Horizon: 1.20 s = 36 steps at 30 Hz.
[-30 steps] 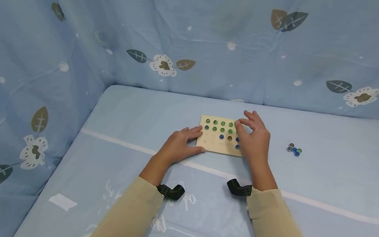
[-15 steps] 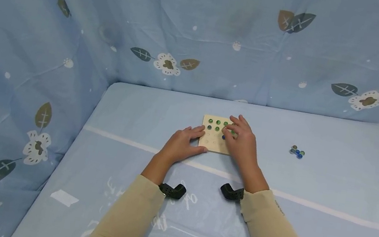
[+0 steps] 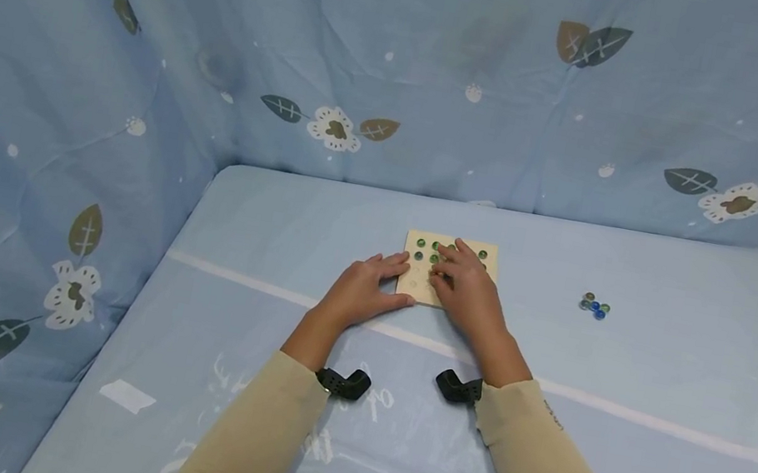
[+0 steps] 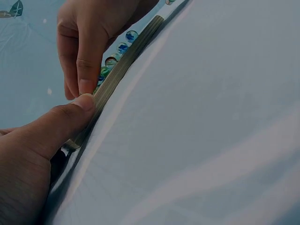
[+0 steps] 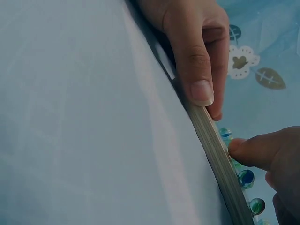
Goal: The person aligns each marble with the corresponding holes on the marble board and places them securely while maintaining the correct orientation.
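A pale wooden board (image 3: 491, 249) with rows of round hollows lies on the bed-like surface. Green and blue glass marbles (image 3: 421, 242) fill several hollows. My left hand (image 3: 364, 289) holds the board at its left side, thumb on the near edge and fingers along the left edge. Over the board's middle, my right hand (image 3: 472, 291) pinches a marble, mostly hidden by thumb and fingers, low over a hollow near the left hand. In the right wrist view, the right thumb (image 5: 255, 147) is at the marble row beside the board's edge (image 5: 213, 150).
A small cluster of loose marbles (image 3: 595, 307) lies to the right of the board. Light blue cloth (image 3: 321, 218) covers the surface, and a patterned curtain (image 3: 454, 72) hangs behind it. A white patch (image 3: 127, 396) shows at the front left.
The right hand has moved left across the board and lower, uncovering marbles at the board's right end. The left hand keeps its hold on the board.
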Tool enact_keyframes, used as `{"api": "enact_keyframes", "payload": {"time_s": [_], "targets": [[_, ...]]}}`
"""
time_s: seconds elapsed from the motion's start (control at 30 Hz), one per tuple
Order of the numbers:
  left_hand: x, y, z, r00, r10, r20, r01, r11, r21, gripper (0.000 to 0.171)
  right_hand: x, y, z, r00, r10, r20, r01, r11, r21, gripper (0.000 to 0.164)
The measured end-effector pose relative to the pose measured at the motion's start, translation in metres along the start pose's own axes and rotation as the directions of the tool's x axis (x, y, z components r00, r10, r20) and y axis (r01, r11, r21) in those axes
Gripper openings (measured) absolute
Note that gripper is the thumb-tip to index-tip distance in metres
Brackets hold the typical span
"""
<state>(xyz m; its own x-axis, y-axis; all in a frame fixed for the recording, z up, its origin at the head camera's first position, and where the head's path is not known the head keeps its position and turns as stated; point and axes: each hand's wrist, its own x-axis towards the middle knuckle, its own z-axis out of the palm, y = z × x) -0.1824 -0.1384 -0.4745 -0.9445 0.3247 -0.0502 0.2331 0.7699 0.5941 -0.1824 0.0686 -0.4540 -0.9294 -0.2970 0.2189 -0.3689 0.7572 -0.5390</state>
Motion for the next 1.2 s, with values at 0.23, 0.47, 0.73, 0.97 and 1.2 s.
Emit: {"api": "enact_keyframes", "payload": {"time_s": [0.23,0.47,0.73,0.97,1.2], "targets": [[-0.0024,-0.0002,0.0013,1.000,0.010,0.006,-0.010,1.000,-0.013,0.070,-0.0023,0.0028,0.0031,1.000,-0.009,0.023,0.009,1.000,-0.007,0.023],[-0.0031,-0.0006,0.0026,1.000,0.018,0.000,-0.018,1.000,-0.008,0.070,-0.0021,0.0042,0.0039,1.000,-0.001,0.028,0.002,1.000,-0.012,0.027],[-0.0027,0.0005,0.0016,1.000,0.016,0.003,-0.016,1.000,-0.007,0.070,-0.0020,0.0041,0.0025,0.999,0.005,0.032,-0.005,1.000,-0.010,0.033],[-0.0030,0.0013,0.0001,1.000,0.016,-0.007,-0.016,1.000,-0.009,0.069,-0.0013,0.0044,0.0005,0.999,-0.004,0.032,0.004,1.000,-0.013,0.032],[-0.0025,0.0017,0.0004,1.000,0.007,-0.012,-0.007,1.000,-0.014,0.069,-0.0018,0.0039,-0.0054,0.999,0.012,0.039,-0.011,1.000,-0.018,0.030]]}}
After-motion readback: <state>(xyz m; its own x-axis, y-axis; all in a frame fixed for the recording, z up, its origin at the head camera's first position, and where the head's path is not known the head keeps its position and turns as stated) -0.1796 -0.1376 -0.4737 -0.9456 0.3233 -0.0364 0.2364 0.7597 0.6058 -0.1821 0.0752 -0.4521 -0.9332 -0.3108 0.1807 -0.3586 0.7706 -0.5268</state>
